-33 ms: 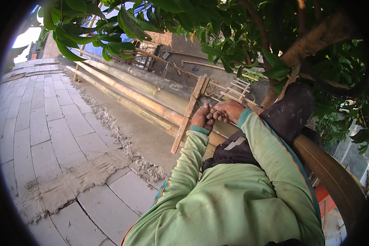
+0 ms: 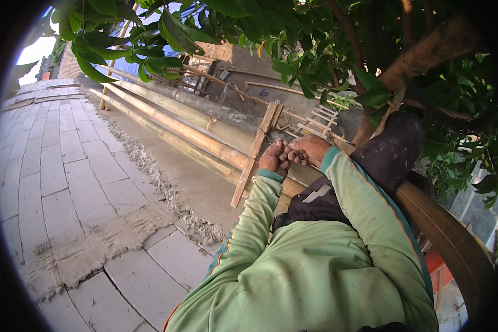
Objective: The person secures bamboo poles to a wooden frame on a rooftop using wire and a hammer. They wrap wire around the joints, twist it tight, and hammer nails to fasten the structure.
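Note:
My left hand (image 2: 274, 159) and my right hand (image 2: 310, 150) meet in front of my body, above the bamboo poles (image 2: 227, 150). The fingers of both are curled, with the fingertips pinched close together. Whatever lies between them, if anything, is too small to make out. Just beside my left hand, a narrow wooden board (image 2: 253, 163) lies crosswise over the poles. My legs, in dark trousers (image 2: 318, 203), straddle the poles; one dark knee shows beyond my right forearm.
A wall of pale blocks (image 2: 72, 182) with rough mortar (image 2: 144, 160) rises on the left. Leafy branches (image 2: 174, 33) hang overhead, and a thick tree limb (image 2: 426, 52) stands at the right. Far below are a wooden ladder-like frame (image 2: 322, 119), loose sticks and a curved brown beam (image 2: 442, 232).

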Demonstrator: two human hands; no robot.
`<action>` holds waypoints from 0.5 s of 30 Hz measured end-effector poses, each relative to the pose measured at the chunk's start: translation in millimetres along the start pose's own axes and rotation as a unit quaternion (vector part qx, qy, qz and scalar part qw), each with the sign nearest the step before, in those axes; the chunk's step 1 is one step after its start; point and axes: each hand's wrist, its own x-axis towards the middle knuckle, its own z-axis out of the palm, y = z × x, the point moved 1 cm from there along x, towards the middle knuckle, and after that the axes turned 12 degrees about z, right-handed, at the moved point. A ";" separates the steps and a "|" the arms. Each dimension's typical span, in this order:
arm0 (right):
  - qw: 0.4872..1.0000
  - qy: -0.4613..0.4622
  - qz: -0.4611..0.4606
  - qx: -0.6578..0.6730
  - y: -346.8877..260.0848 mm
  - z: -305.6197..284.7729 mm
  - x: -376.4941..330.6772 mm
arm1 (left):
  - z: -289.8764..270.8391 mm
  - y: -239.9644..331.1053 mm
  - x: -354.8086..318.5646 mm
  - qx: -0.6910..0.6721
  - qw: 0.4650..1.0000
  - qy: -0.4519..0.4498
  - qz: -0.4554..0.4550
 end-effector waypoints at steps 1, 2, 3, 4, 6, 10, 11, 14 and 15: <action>1.000 -0.001 0.001 0.005 1.2 -0.7 -0.4 | 4.1 -1.1 -1.6 -0.002 1.000 0.001 0.006; 1.000 -0.002 0.002 0.009 2.1 -1.2 -0.4 | 7.8 -1.2 -3.3 -0.004 1.000 0.001 0.012; 1.000 0.004 0.003 0.012 2.6 -1.6 0.8 | 11.2 0.0 -4.6 0.000 1.000 0.005 0.016; 1.000 0.009 0.004 0.015 3.6 -2.1 2.9 | 14.9 1.5 -6.6 0.003 1.000 0.010 0.020; 1.000 0.020 0.001 0.016 4.8 -2.4 7.1 | 17.3 3.2 -7.6 0.010 1.000 0.011 0.026; 0.992 0.053 -0.044 -0.108 6.7 -9.4 13.4 | 18.5 0.4 -5.6 0.034 0.999 -0.002 0.018; 0.978 0.101 -0.057 -0.176 5.0 -5.9 8.0 | 21.1 -1.7 -6.9 0.047 0.998 0.020 0.037; 0.847 0.270 -0.196 -0.413 18.4 29.3 -43.9 | 3.4 -8.1 -8.5 0.062 0.995 0.032 0.075; 0.862 0.213 -0.232 -0.398 28.3 34.3 -71.2 | -13.7 -17.8 0.2 0.048 0.990 0.062 0.118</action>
